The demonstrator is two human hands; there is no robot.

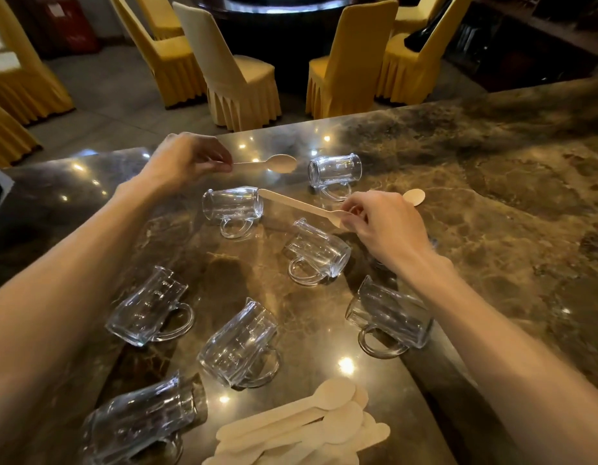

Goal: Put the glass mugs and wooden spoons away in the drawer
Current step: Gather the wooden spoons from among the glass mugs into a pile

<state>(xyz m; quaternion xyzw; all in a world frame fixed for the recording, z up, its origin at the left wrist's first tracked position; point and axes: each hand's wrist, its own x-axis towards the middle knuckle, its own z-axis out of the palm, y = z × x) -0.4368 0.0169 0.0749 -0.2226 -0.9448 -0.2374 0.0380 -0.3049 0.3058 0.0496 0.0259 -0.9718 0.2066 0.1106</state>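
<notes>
Farthest left, my left hand (187, 159) hangs over the far left part of the marble tabletop (492, 196), thumb and fingers pinching the handle end of a wooden spoon (274, 162) whose bowl points right. Toward the near left corner the corner mug (140, 421) lies on its side, with the left mug (146, 307) beyond it and the middle mug (239, 344) just to their right, both also tipped over. Further in, the handle mug (232, 204) lies with its mouth to the left. The handle tip of the long spoon (297, 203) reaches its right end. My right hand (385, 223) grips that spoon at the bowl, directly above the centre mug (316, 251), which crowds the space under it. The far mug (334, 171) sits beyond, and the right mug (390, 313) lies just beside my right forearm. Through every mug I see only clear glass. A spoon pile (307, 424) rests at the near edge. A loose spoon bowl (414, 197) shows just past my right knuckles. Yellow-covered chairs (237, 72) stand beyond the far edge.
</notes>
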